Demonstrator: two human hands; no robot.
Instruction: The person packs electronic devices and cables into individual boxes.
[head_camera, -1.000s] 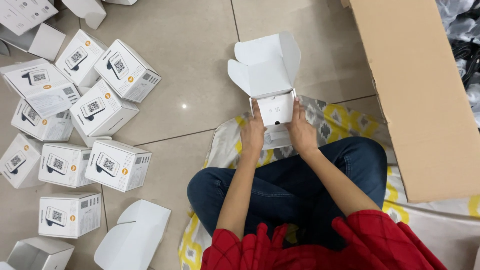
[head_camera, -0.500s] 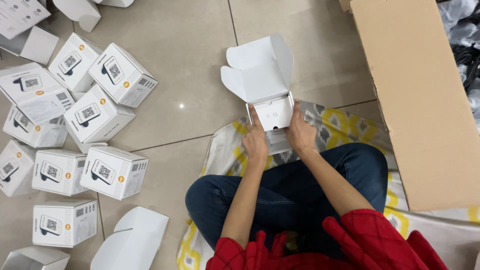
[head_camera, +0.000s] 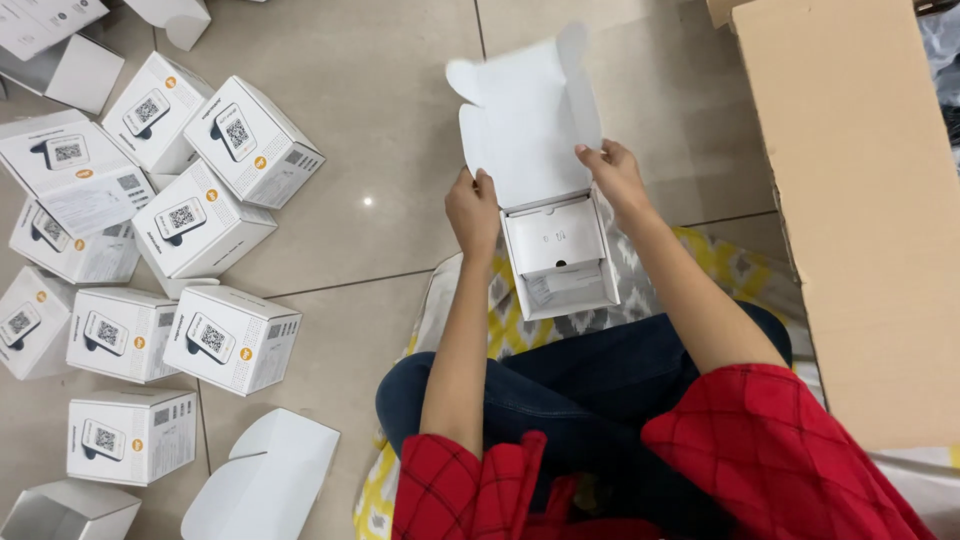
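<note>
I sit cross-legged on a patterned mat and hold an open white carton (head_camera: 557, 262) above my knees. My left hand (head_camera: 473, 210) grips its left wall where the lid hinges. My right hand (head_camera: 615, 178) pinches the right edge of the raised lid (head_camera: 525, 120). Inside the carton lies a white insert (head_camera: 553, 236) with a folded paper below it.
Several closed white printed boxes (head_camera: 230, 338) lie on the tiled floor at the left. An empty open carton (head_camera: 262, 482) lies at the bottom left. A large brown cardboard box (head_camera: 860, 200) stands at the right. The yellow and grey mat (head_camera: 500, 325) lies under my legs.
The carton has been lifted closer to the camera. Both hands moved from its lower front up to the lid's sides.
</note>
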